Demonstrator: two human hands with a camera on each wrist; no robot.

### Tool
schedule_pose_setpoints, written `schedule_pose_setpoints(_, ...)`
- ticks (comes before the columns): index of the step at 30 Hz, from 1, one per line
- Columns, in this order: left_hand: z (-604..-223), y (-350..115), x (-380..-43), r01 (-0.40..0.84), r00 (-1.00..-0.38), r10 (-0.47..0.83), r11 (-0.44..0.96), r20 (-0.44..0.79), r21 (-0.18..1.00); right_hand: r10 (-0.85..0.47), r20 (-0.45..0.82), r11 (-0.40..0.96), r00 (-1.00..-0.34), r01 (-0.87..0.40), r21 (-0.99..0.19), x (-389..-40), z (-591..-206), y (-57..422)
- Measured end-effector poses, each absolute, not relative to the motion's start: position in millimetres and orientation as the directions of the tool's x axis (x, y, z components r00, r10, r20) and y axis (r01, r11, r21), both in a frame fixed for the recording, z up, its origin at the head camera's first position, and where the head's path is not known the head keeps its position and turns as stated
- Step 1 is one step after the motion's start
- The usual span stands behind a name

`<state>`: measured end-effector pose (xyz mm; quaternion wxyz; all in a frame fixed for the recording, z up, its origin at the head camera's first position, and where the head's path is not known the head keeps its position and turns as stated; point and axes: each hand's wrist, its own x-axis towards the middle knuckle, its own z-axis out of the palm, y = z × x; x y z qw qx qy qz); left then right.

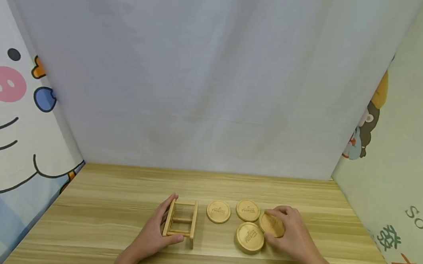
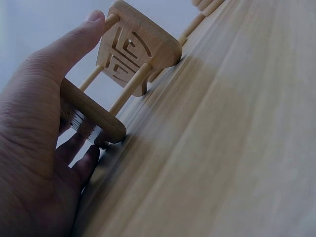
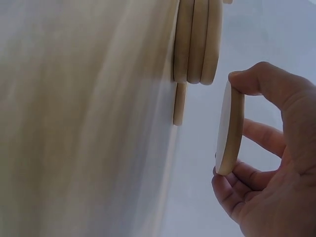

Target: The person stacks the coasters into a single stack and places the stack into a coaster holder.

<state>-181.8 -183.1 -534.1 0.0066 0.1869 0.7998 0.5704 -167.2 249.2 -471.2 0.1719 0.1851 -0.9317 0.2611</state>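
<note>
Coaster [image 1: 271,223] in hand, wooden and round: we find it pinched at the rim between thumb and fingers of the right hand [image 1: 293,232]. From the right wrist we see it raised off the table, white underside facing the wood. Just beside it, on the table, we note a stack [image 1: 250,237] of three more coasters, faces stamped with dark lettering. Beyond the stack lies a single coaster [image 1: 248,210], and to its left, apart, another single coaster [image 1: 219,211]; we make out similar lettering on both, too small to read.

Further left we see a small wooden rack [image 1: 194,223]: two end boards joined by rods, one board cut through with a pattern. Left hand [image 1: 153,232] holds its left end, thumb along the near side, fingers at the far side. We see the other end board resting on the table; whether the held end does, we cannot tell. The two hands are well apart, coasters between them.

Around this, a table [image 1: 122,191] of striped wood grain. We mark a plain pale curtain [image 1: 213,88] behind, a cartoon wall panel [image 1: 3,137] on the left, a light green panel [image 1: 392,177] on the right.
</note>
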Motion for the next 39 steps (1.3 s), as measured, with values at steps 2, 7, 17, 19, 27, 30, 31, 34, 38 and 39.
schedule_pose_setpoints(2, -534.2, -183.2, -181.7, 0.295, -0.929, 0.306, 0.281, 0.206, 0.913, -0.259, 0.418, 0.796, -0.871, -0.437, -0.418, -166.2, -471.2, 247.2)
schedule_pose_setpoints(7, -535.4, -183.6, -182.2, 0.303, -0.927, 0.31, 0.28, 0.213, 0.911, -0.27, 0.408, 0.797, -0.872, -0.44, -0.414, -163.3, -470.9, 242.9)
schedule_pose_setpoints(17, -535.8, -183.0, -183.1, 0.302, -0.923, 0.32, 0.261, 0.213, 0.917, -0.3, 0.416, 0.781, -0.858, -0.472, -0.41, -159.9, -472.0, 234.8)
schedule_pose_setpoints(19, -535.7, -183.1, -182.9, 0.302, -0.923, 0.32, 0.259, 0.213, 0.917, -0.309, 0.412, 0.776, -0.857, -0.478, -0.411, -159.0, -472.5, 232.6)
schedule_pose_setpoints(27, -536.5, -183.8, -182.8, 0.293, -0.926, 0.317, 0.259, 0.205, 0.921, -0.348, 0.423, 0.748, -0.837, -0.52, -0.413, -154.9, -473.0, 224.7)
schedule_pose_setpoints(30, -536.6, -184.0, -182.7, 0.293, -0.926, 0.317, 0.258, 0.206, 0.921, -0.356, 0.428, 0.742, -0.831, -0.53, -0.41, -153.5, -473.2, 221.9)
schedule_pose_setpoints(31, -536.7, -184.1, -182.6, 0.293, -0.926, 0.317, 0.258, 0.206, 0.921, -0.36, 0.43, 0.742, -0.828, -0.534, -0.406, -153.1, -473.4, 220.8)
schedule_pose_setpoints(34, -537.2, -184.4, -182.6, 0.296, -0.925, 0.315, 0.257, 0.21, 0.92, -0.371, 0.434, 0.739, -0.821, -0.543, -0.397, -151.9, -474.3, 217.5)
schedule_pose_setpoints(38, -537.7, -185.0, -182.6, 0.301, -0.925, 0.314, 0.261, 0.214, 0.917, -0.386, 0.426, 0.733, -0.818, -0.553, -0.396, -151.0, -475.2, 213.5)
schedule_pose_setpoints(39, -537.7, -185.1, -182.5, 0.301, -0.925, 0.314, 0.262, 0.214, 0.917, -0.388, 0.418, 0.733, -0.821, -0.55, -0.4, -150.8, -475.2, 212.8)
